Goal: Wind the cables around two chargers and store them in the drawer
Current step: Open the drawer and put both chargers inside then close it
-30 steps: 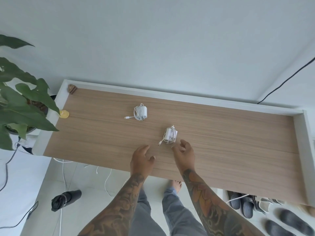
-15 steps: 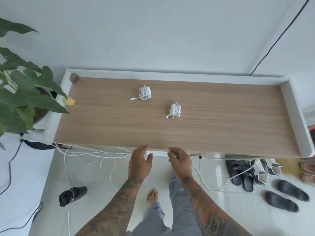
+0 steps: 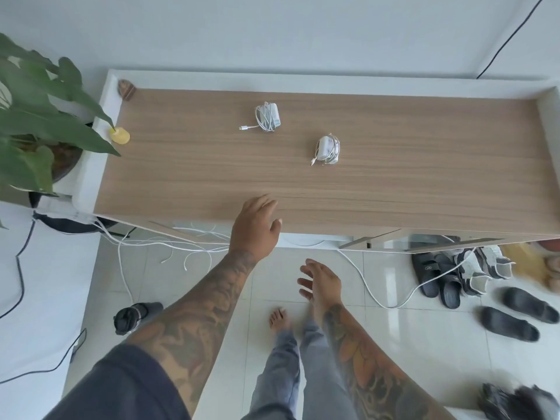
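Two chargers lie on the worktop (image 3: 424, 183), both with cables wound round them. The far charger (image 3: 268, 117) lies left of and beyond the near charger (image 3: 327, 150), well apart from it, its plug end trailing left. Left hand (image 3: 256, 227) is at the worktop's front edge, short of the near charger, grip released, holding nothing. Right hand (image 3: 321, 281) hangs over the floor below that edge, fingers spread, empty. No open drawer can be made out
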